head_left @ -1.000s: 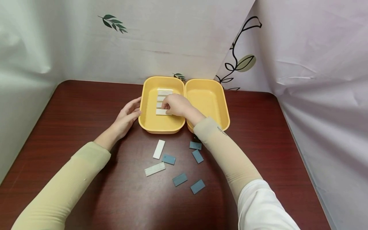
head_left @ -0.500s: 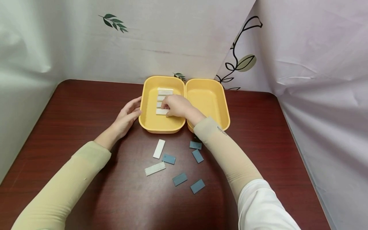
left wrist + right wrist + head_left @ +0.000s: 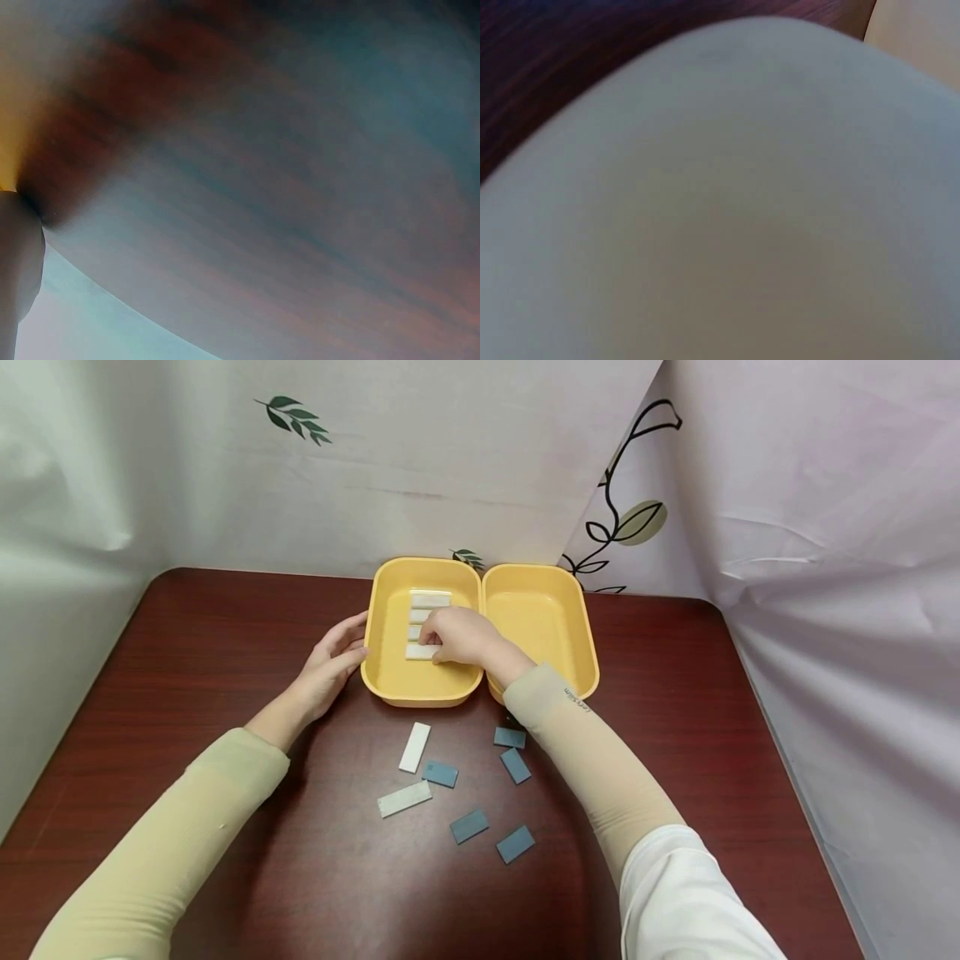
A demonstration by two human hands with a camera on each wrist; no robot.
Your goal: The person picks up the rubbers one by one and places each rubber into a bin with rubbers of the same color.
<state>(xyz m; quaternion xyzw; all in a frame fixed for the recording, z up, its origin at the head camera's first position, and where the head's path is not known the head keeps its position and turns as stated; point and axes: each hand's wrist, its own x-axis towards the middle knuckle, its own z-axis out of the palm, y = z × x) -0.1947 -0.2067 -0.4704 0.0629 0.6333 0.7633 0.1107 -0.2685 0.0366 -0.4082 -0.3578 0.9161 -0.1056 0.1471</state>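
In the head view my right hand (image 3: pixel 467 637) reaches into the left yellow tray (image 3: pixel 384 670). Its curled thumb and fingers pinch the right end of a white rectangular tile (image 3: pixel 418 652), lowest in a column of pale tiles lying crosswise on the tray floor. My hand covers the right ends of some of them. The left hand (image 3: pixel 327 667) rests against the tray's outer left wall, fingers extended along it and thumb near the rim. Only a fingertip (image 3: pixel 19 255) of it shows in the left wrist view. Blurred pale fabric (image 3: pixel 727 187) fills most of the right wrist view.
A second yellow tray (image 3: pixel 536 610) adjoins the first on the right. On the dark red table (image 3: pixel 360 877) in front lie a white tile (image 3: pixel 415 747), a greyish tile (image 3: pixel 405 799) and several blue-grey tiles, one of them (image 3: pixel 515 844) nearest me. White curtains stand behind and beside the table.
Almost nothing differs. My right thumb has slid very slightly left along the lowest white tile since the first frame; the left hand and the trays stay put.
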